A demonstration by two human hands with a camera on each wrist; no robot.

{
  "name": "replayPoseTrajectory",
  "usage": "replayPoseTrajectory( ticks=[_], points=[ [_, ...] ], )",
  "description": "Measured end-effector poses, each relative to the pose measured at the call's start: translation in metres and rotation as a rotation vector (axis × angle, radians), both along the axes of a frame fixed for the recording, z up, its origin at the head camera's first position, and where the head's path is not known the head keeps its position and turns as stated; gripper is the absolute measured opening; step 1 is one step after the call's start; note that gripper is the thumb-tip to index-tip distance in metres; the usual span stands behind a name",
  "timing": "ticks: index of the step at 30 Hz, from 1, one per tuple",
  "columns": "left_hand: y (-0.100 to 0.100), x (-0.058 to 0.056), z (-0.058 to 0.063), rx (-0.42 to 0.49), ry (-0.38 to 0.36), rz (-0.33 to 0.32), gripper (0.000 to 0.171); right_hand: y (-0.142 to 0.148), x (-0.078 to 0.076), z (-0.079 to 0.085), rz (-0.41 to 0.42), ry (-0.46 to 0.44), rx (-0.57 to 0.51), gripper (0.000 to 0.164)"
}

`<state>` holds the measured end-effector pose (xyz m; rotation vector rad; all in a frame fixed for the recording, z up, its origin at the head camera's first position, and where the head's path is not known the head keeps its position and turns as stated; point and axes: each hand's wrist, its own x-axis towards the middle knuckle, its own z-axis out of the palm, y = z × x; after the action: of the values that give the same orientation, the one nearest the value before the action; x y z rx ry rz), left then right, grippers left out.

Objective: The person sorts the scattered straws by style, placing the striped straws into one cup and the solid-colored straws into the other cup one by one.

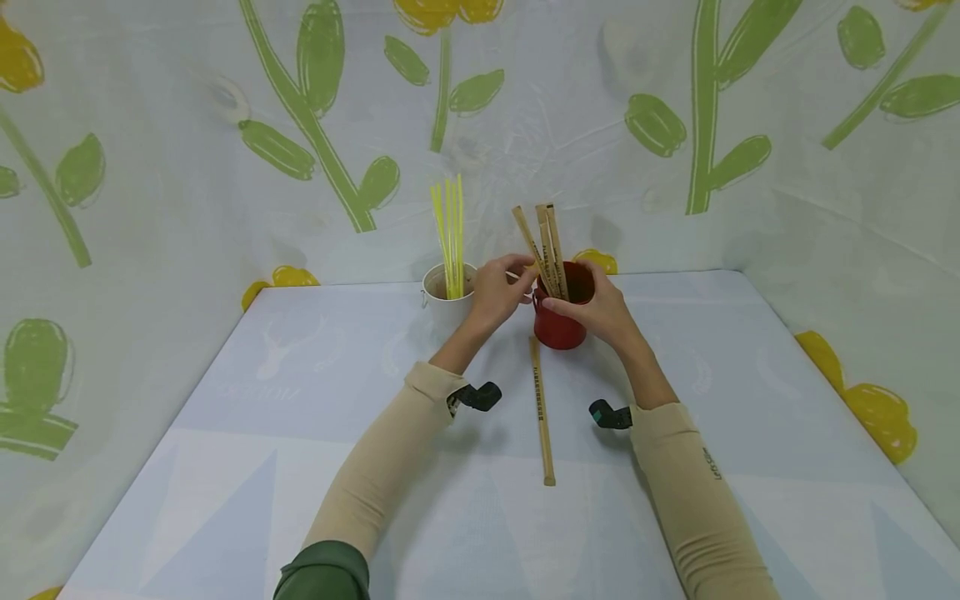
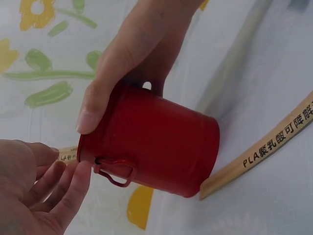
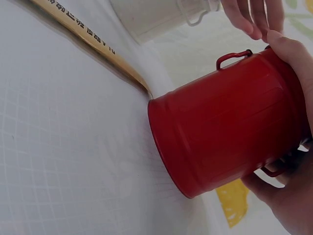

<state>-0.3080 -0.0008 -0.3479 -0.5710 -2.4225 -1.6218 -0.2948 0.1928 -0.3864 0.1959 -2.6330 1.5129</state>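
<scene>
A small red metal bucket (image 1: pixel 560 327) with side handles stands tilted slightly at the back of the table. Several straws in brown printed paper wrappers (image 1: pixel 553 250) lean inside it. My right hand (image 1: pixel 602 308) grips the bucket at its rim, thumb on the near side and fingers round the far side. At the rim's left, my left hand (image 1: pixel 498 290) pinches one wrapped straw (image 2: pixel 69 154) that leans left; part of that straw is hidden by the thumb. Another wrapped straw (image 1: pixel 542 417) lies on the table, its far end close to the bucket's base.
A white bucket (image 1: pixel 447 313) holding several yellow sticks (image 1: pixel 450 225) stands to the left, partly behind my left hand. The pale patterned table (image 1: pixel 315 375) meets a flower-printed cloth wall (image 1: pixel 525 167) at the back and sides.
</scene>
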Motion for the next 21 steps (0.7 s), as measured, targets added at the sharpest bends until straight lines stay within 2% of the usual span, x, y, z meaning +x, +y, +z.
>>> replayPoseTrajectory(
  ticks=[13,21],
  points=[
    [-0.003,0.015,-0.009,-0.008,0.0,-0.062,0.031,0.001,0.0,0.0,0.008,0.0,0.005,0.096],
    [-0.011,0.03,-0.015,0.004,-0.008,-0.116,0.036,0.002,-0.001,-0.002,0.001,0.001,0.013,0.098]
  ],
)
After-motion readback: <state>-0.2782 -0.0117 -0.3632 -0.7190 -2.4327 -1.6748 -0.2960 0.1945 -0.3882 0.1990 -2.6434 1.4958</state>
